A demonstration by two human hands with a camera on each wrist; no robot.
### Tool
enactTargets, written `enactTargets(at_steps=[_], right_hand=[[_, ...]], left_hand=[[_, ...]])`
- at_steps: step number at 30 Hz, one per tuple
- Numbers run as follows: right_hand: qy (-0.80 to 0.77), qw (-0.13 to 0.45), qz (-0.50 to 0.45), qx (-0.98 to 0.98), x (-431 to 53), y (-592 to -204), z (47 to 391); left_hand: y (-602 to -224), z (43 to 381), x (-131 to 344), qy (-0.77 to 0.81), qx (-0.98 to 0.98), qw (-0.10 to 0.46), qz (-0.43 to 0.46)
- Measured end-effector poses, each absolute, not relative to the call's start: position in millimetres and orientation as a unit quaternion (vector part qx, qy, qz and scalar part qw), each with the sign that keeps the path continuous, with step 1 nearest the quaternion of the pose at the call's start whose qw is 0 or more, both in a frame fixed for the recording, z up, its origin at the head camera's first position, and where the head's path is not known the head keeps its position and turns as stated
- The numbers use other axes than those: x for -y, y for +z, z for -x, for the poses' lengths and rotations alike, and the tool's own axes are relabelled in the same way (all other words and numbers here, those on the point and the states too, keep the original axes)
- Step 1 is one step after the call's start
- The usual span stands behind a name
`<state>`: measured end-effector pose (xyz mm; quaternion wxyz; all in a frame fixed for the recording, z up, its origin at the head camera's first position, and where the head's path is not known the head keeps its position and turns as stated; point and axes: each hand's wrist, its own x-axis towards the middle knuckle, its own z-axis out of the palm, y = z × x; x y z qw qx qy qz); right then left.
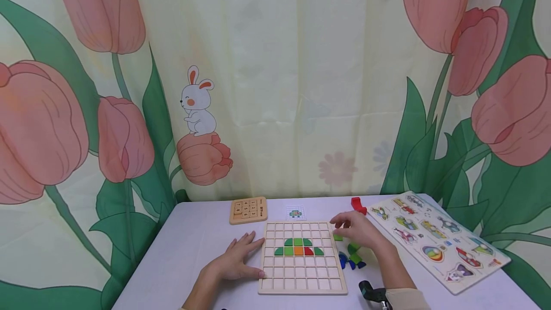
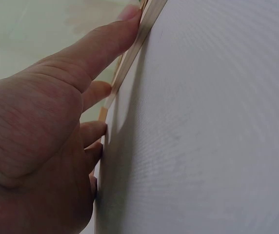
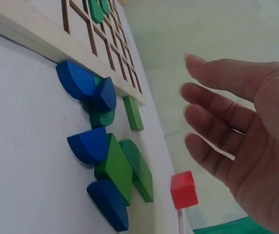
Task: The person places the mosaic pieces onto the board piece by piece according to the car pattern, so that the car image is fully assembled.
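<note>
A wooden grid board [image 1: 303, 293] lies on the table, with green, orange and red tiles [image 1: 299, 251] filling several cells in two rows. My left hand [image 1: 234, 258] rests on the table at the board's left side, fingers spread. Its thumb [image 2: 105, 46] touches the board's edge. Over the board's upper right corner hovers my right hand [image 1: 359, 229], loosely bent with nothing between thumb and fingers in the right wrist view. Beneath and beside it lie loose green pieces [image 3: 114, 168] and blue rounded pieces [image 3: 88, 146]. One green tile [image 3: 133, 113] lies close to the board's edge.
Red blocks [image 1: 358, 205] lie behind my right hand. A small pattern card [image 1: 295, 212] is beyond the board, left of it a wooden number puzzle [image 1: 248, 210]. A large picture puzzle board [image 1: 435, 268] covers the right side. A black device [image 1: 371, 292] is near my right wrist.
</note>
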<state>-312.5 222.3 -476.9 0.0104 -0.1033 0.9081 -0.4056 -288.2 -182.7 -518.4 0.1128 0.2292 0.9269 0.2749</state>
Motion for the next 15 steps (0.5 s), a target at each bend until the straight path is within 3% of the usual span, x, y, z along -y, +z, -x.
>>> enactTargets(at_steps=[15], right_hand=[[-0.396, 0.085, 0.117, -0.907, -254.6, -481.3, 309.9]], left_hand=[[-518.8, 288.4, 183.6, 0.273, -0.928, 0.109, -0.231]])
